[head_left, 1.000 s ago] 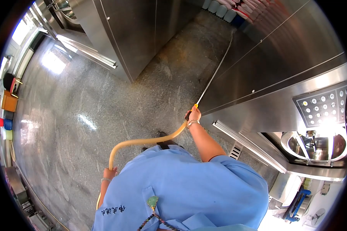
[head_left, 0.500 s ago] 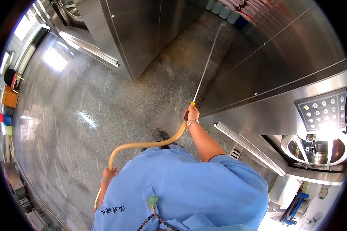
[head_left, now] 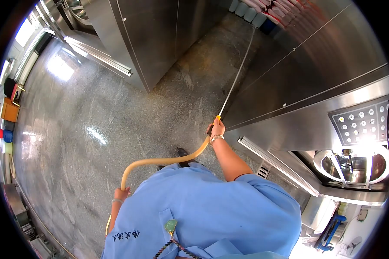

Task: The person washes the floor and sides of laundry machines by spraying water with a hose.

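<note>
Right hand (head_left: pixel 217 127): fingers wrapped round yellow-tipped nozzle (head_left: pixel 218 118), white stream (head_left: pixel 238 72) out toward 1 o'clock. Tan hose (head_left: pixel 160 161) runs back to 8 o'clock, left hand (head_left: pixel 122 194) fingers closed round it. Steel panel (head_left: pixel 298 77) at right hand's 2 o'clock, grey floor (head_left: pixel 73 151) below.

A grey, mottled floor (head_left: pixel 129 121) is streaked with pale marks and lit by glossy patches of reflected light (head_left: pixel 60 68). It is flanked by tall metal panels, one at left (head_left: pixel 151 39) and one at right (head_left: pixel 307 82). A slotted grate (head_left: pixel 263 169) is set low at right. Strong glare is cast across a button-covered control panel (head_left: pixel 358 121); a bright window (head_left: pixel 22 39) is seen at upper left.
</note>
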`<state>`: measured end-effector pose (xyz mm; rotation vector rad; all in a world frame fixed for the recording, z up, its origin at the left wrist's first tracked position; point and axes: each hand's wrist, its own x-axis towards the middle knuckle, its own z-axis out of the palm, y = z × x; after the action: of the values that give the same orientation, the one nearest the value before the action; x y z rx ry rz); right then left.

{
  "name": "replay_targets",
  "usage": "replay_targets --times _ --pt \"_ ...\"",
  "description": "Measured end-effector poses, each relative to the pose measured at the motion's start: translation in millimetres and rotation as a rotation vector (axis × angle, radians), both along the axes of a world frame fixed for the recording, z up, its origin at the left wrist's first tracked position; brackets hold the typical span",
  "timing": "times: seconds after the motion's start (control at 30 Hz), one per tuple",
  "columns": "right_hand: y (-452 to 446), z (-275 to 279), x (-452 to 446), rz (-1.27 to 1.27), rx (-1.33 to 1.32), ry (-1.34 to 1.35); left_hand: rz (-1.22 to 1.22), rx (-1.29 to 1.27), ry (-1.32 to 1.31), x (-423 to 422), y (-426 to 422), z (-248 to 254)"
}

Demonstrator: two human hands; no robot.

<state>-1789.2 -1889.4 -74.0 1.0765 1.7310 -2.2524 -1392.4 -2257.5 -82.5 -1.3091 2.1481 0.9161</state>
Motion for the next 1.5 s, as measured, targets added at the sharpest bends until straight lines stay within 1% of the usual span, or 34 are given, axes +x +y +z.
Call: replay_targets --times 0.07,0.2,0.37,0.5,0.57,0.6,0.67,0.7,0.73,0.8,0.83,0.9,0.93,1.0,1.07,1.13,1.2,1.27,1.33,1.4,1.43,1.5 --pt "0 1 0 0.019 0.045 -0.010 0.014 0.004 0.007 -3 3 6" --pt "-3 3 2 0.115 0.045 0.023 -0.007 -0.029 -0.017 -5 6 14" --pt "-7 5 3 0.217 0.006 -0.015 -0.036 -0.055 -0.076 -6 10 19" --pt "-2 0 4 0.291 -0.008 -0.068 -0.051 -0.027 0.004 -3 12 15" --pt "3 -6 8 0.405 -0.052 -0.179 -0.056 -0.004 0.027 -3 16 21" --pt "6 -9 11 0.411 -0.054 -0.189 -0.054 0.026 0.017 -5 18 21" --pt "8 -11 16 0.529 -0.089 -0.338 -0.048 0.056 -0.002 -10 20 25" --pt "6 -14 18 0.567 -0.077 -0.417 -0.091 0.037 -0.031 -12 21 23" --pt "5 -17 21 0.570 -0.079 -0.423 -0.136 0.018 -0.058 -14 21 24" --pt "4 -23 25 0.680 -0.185 -0.564 -0.138 0.030 -0.055 -17 22 25" --pt "3 -25 25 0.680 -0.186 -0.566 -0.142 0.041 -0.046 -18 23 26" --pt "2 -29 24 0.662 -0.293 -0.494 -0.133 0.044 -0.034 -21 24 28" --pt "0 -23 23 0.662 -0.294 -0.495 -0.125 0.046 -0.018 -24 25 31" --pt "-1 -13 20 0.490 -0.288 -0.351 -0.099 0.042 -0.020 -28 26 39" --pt "3 -17 17 0.448 -0.306 -0.304 -0.072 0.038 -0.021 -28 25 42" --pt "8 -19 17 0.343 -0.307 -0.249 -0.056 0.046 -0.029 -28 23 43" --pt "10 -20 20 0.351 -0.300 -0.237 -0.066 0.031 -0.038 -27 23 45" --pt "13 -30 23 0.476 -0.237 -0.411 -0.080 0.017 -0.045 -25 22 41" --pt "12 -32 28 0.517 -0.219 -0.409 -0.090 0.037 -0.041 -22 21 36" --pt "10 -25 31 0.381 -0.245 -0.359 -0.087 0.048 -0.016 -20 21 31" --pt "11 -24 30 0.380 -0.245 -0.360 -0.084 0.058 0.007 -17 21 27" --pt "12 -21 28 0.156 -0.260 -0.247 -0.063 0.064 0.001 -13 18 18"
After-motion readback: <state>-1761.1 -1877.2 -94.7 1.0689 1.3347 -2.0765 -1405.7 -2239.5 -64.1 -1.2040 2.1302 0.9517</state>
